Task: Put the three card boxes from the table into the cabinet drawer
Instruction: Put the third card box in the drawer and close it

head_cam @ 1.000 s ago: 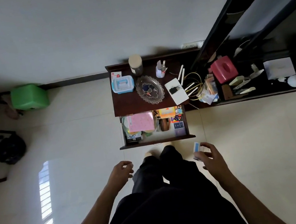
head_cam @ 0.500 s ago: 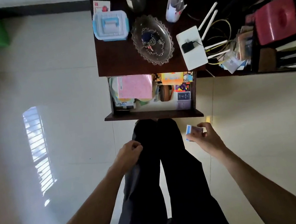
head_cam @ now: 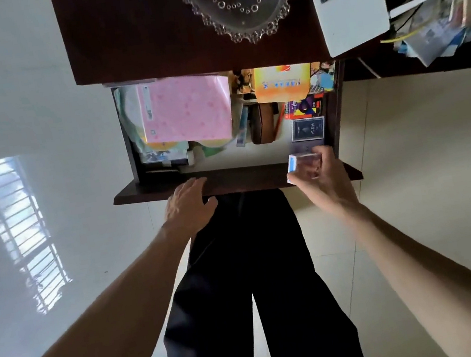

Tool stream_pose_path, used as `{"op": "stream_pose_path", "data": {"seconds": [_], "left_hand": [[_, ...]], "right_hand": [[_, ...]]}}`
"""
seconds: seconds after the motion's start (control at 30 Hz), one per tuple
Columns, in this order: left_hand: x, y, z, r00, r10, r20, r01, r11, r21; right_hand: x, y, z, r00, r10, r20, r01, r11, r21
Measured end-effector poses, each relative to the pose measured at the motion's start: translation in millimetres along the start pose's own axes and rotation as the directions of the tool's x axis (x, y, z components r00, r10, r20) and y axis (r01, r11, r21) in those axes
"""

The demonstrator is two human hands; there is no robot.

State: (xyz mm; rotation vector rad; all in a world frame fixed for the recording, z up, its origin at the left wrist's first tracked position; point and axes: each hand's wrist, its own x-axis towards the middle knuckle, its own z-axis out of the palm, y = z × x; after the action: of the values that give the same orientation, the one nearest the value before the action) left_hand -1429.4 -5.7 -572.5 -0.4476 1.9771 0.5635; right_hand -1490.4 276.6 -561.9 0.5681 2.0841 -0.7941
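The dark wooden cabinet drawer [head_cam: 228, 179] stands pulled open below the cabinet top. My right hand [head_cam: 324, 178] is shut on a small card box [head_cam: 293, 165] with a blue and white edge, held over the drawer's front right corner. Inside, at the right, lie a dark blue card box [head_cam: 308, 128] and, in front of it, a purplish card box [head_cam: 300, 148] partly hidden by my hand. My left hand [head_cam: 191, 205] rests with fingers spread on the drawer's front panel, holding nothing.
The drawer also holds a pink notebook [head_cam: 185, 109], an orange box [head_cam: 282, 82] and a brown case [head_cam: 262, 122]. On the cabinet top sit a glass dish [head_cam: 235, 4] with keys and a white router [head_cam: 352, 5]. My dark trouser legs [head_cam: 253, 282] stand right before the drawer.
I have stepped closer and leaned over the drawer. My right hand carried the card box forward to the drawer's front right corner. My left hand came to the drawer front.
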Motion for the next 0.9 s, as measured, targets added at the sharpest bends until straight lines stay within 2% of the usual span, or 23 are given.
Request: {"op": "stream_pose_path", "data": {"seconds": [0.1,0.23,0.4,0.57,0.77,0.9], "left_hand": [[13.1,-14.0,16.4,0.999,0.041,-0.035,-0.038,0.996,0.085],[13.4,-27.8,35.1,0.988,0.123,-0.094,-0.113,0.988,0.103],[14.8,-35.6,45.6,0.975,0.192,-0.113,-0.176,0.974,0.142],[13.6,-37.0,53.4,0.964,0.206,-0.166,-0.176,0.968,0.18],[14.0,-35.5,63.8,0.94,0.202,-0.276,-0.169,0.976,0.138],[16.7,-31.8,70.7,0.922,0.179,-0.343,-0.145,0.982,0.122]], "right_hand": [[20.2,8.7,14.6,0.991,-0.094,-0.091,0.076,0.981,-0.18],[36.3,19.1,26.4,0.982,-0.065,-0.175,0.012,0.956,-0.293],[56.4,25.6,29.7,0.981,-0.003,-0.192,-0.07,0.926,-0.372],[76.0,29.8,34.2,0.978,0.036,-0.206,-0.126,0.886,-0.446],[93.2,32.5,38.5,0.976,0.013,-0.219,-0.14,0.804,-0.577],[103.3,34.7,39.6,0.985,0.042,-0.168,-0.133,0.808,-0.574]]}}
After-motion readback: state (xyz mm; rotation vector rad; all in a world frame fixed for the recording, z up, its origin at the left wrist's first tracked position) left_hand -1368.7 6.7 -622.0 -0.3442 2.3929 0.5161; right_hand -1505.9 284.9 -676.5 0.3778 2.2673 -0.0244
